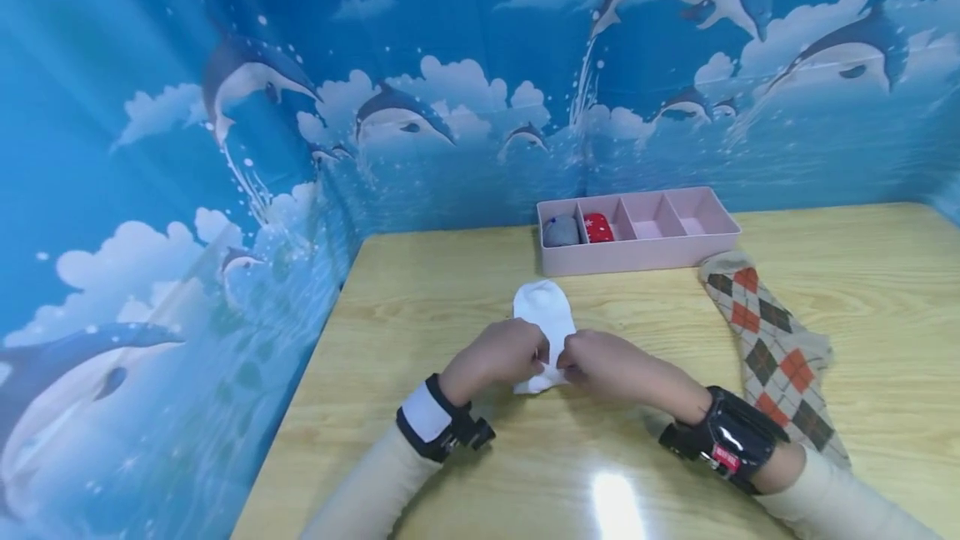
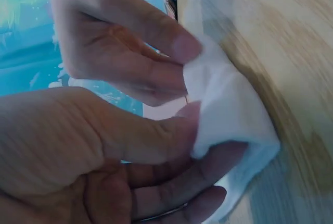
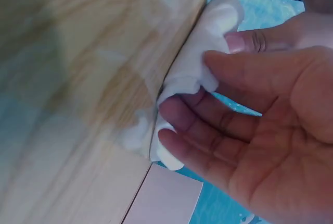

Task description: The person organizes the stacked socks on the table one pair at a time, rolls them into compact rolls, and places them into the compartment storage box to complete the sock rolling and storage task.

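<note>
A white sock lies flat on the table, its rounded end toward the box. My left hand pinches its near part from the left. From the right, my right hand pinches the same part, close beside the left. In the left wrist view, the thumb of the left hand presses on the white cloth while fingers reach underneath it. The right wrist view has the right hand with its thumb over the sock and fingertips tucked under the fold.
A pink divided box stands at the table's back. Its leftmost compartment holds a grey bundle, and the one beside it a red patterned bundle. An argyle sock lies right, partly behind the right wrist. A dolphin-print curtain hangs behind the table.
</note>
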{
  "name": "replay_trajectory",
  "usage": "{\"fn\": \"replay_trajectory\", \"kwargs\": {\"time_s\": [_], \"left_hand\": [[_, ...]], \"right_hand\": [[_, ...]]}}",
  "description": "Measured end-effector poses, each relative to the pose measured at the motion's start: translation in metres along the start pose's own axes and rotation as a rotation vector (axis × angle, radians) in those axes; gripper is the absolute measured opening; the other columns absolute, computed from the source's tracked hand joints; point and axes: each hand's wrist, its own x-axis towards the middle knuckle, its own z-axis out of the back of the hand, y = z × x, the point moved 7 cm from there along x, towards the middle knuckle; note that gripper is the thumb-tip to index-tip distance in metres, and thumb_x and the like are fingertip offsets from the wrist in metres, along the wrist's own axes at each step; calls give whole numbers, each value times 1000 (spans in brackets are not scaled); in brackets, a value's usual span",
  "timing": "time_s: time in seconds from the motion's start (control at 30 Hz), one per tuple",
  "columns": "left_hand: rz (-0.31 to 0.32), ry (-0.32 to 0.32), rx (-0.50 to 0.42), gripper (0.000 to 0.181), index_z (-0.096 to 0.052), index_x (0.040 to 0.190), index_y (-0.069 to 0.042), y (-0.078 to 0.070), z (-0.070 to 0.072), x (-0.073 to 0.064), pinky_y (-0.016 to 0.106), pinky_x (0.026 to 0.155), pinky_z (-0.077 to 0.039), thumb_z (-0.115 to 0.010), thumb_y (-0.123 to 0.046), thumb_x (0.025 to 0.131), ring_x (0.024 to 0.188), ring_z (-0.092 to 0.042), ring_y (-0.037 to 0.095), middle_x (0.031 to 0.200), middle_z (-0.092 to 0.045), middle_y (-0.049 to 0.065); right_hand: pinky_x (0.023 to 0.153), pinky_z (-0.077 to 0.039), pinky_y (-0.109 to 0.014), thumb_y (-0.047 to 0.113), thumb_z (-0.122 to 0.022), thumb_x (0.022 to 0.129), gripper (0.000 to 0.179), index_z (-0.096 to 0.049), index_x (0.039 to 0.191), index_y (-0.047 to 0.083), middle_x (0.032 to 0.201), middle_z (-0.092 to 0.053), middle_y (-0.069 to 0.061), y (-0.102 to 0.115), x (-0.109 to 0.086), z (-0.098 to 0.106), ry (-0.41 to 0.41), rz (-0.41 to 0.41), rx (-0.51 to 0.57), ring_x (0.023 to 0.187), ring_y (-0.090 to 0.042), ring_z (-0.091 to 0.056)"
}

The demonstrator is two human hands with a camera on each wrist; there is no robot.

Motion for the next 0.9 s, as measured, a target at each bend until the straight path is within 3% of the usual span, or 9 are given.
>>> {"fn": "replay_trajectory", "kwargs": {"time_s": [0.07, 0.17, 0.27, 0.37, 0.6, 0.73, 0.9], "left_hand": [[16, -18, -37, 5, -72, 88, -13, 2, 3, 2, 22, 63, -43, -74, -14, 92, 68, -53, 9, 78, -64, -4], [40, -29, -76, 14, -66, 81, -15, 5, 7, 4, 23, 61, -41, -79, -15, 87, 66, -52, 10, 74, -60, -5], [47, -39, -63, 20, -63, 76, -18, 5, 8, 4, 22, 58, -39, -82, -16, 85, 64, -52, 9, 70, -57, -7], [66, -46, -23, 18, -68, 73, -19, 5, 9, 5, 24, 58, -40, -82, -18, 84, 63, -53, 8, 68, -60, -9], [67, 23, 48, 21, -73, 71, -20, -2, 4, 2, 24, 57, -38, -80, -32, 87, 60, -49, 7, 61, -57, -12], [47, 29, 56, 33, -66, 67, -19, -8, 2, -2, 23, 56, -36, -85, -43, 80, 58, -46, 6, 59, -52, -12], [29, 10, 94, 33, -59, 69, -19, -13, 2, -4, 22, 56, -33, -86, -35, 81, 59, -43, 7, 61, -48, -11]], "right_hand": [[59, -36, -23, -2, -67, 87, 24, -63, 68, 13, 65, -44, 7, 0, 0, 2, -10, 13, -19, 62, -6, -38], [59, -40, -24, -2, -67, 88, 20, -66, 74, 13, 67, -51, 7, -1, 1, 4, -32, 4, -25, 63, -6, -44], [60, -45, -25, 3, -70, 89, 10, -68, 90, 12, 72, -60, 6, -4, 2, 5, -52, -37, -27, 65, -6, -51], [62, -46, -25, 4, -72, 89, 13, -66, 96, 13, 77, -63, 4, -6, 2, 5, -64, -69, -28, 67, -7, -54], [58, -43, -21, 3, -72, 85, 14, -73, 81, 16, 76, -60, 5, -5, 1, 4, -100, -42, -82, 64, -5, -51], [56, -40, -21, 2, -73, 82, 16, -70, 75, 16, 73, -56, 6, -6, 0, 3, -112, -43, -75, 63, -4, -46], [57, -40, -21, 1, -72, 84, 16, -66, 78, 14, 73, -56, 5, -7, 1, 4, -115, -61, -58, 63, -5, -47]]}}
